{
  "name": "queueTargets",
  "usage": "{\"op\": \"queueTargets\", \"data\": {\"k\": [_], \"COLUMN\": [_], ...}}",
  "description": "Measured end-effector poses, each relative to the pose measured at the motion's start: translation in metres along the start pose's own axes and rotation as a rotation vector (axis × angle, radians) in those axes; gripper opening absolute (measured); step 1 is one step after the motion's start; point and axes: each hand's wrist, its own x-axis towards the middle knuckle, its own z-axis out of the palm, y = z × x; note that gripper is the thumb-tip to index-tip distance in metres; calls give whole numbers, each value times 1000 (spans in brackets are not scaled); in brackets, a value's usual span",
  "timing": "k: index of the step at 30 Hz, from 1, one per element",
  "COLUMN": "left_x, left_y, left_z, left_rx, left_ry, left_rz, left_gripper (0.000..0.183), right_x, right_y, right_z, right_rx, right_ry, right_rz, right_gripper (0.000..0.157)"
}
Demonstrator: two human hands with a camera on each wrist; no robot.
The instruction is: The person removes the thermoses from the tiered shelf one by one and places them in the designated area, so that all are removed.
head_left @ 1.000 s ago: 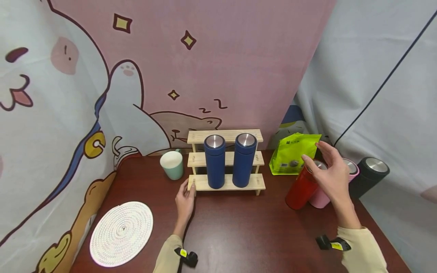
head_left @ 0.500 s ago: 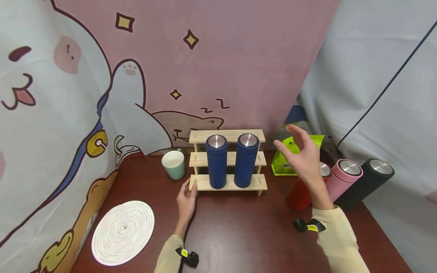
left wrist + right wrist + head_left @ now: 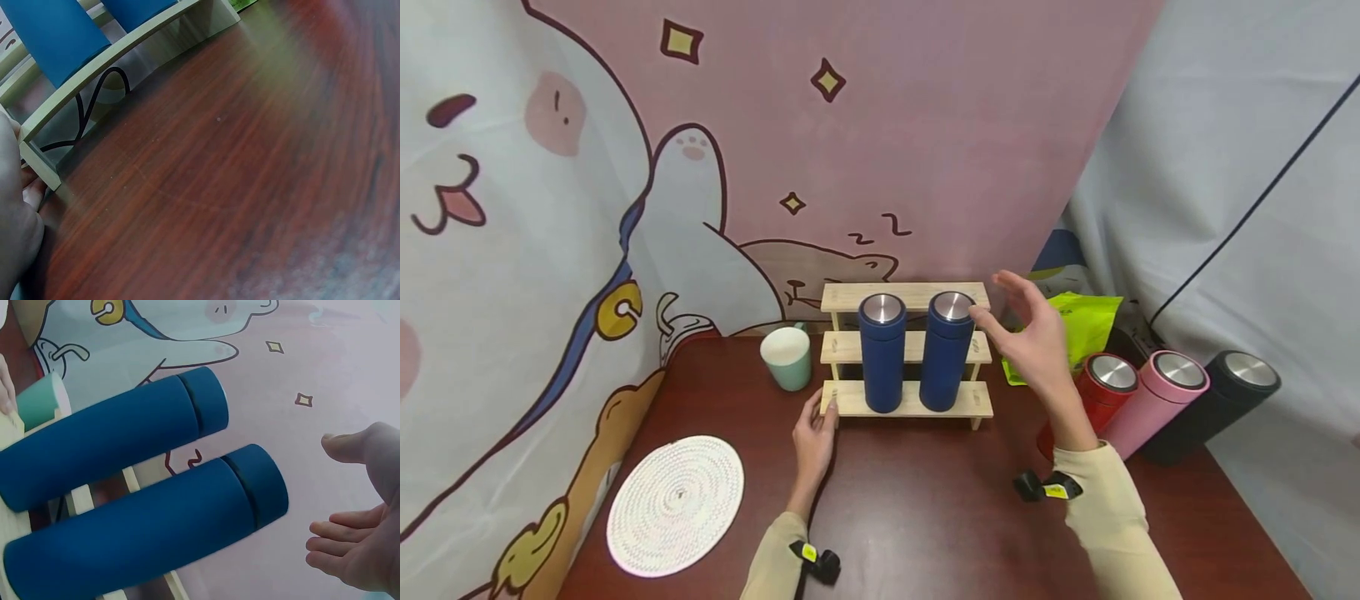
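A person's left hand [image 3: 814, 437] grips the left end of the lowest tier of a pale wooden three-tier stand [image 3: 912, 346], thumb over the front of the slat and fingers round the side. The stand rests on a glossy reddish-brown wooden bench [image 3: 925, 500]. Two tall, dark blue cylindrical bottles with silver-topped lids, a left one [image 3: 883, 362] and a right one [image 3: 945, 362], stand upright side by side on the lowest tier, slightly apart. The right hand [image 3: 1033, 342] is spread, thumb and fingers wide apart, holding nothing, near the lid of the right-hand bottle; the right wrist view shows a gap between them.

A pale green mug [image 3: 790, 368] stands just left of the stand, and a round white woven mat [image 3: 677, 504] lies nearer the person. Rightward are a shiny yellow-green bag [image 3: 1090, 321], partly hidden by the right hand, and red [image 3: 1103, 398], pink [image 3: 1153, 406] and black [image 3: 1206, 417] bottles in a row.
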Motion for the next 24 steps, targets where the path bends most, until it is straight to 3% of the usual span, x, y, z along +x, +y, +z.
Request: {"op": "queueTargets", "data": {"k": [17,24], "left_x": [1,1], "left_y": [-2,1], "left_z": [1,0], "left_rx": [-3,13], "left_ry": [-2,-4], "left_rz": [18,15], "left_gripper": [41,42], "right_x": [1,0], "right_y": [25,32], "right_z": [33,41], "right_rx": [85,92], "right_ry": [-129,-152], "right_rz": [139,120], "right_gripper": [72,72]}}
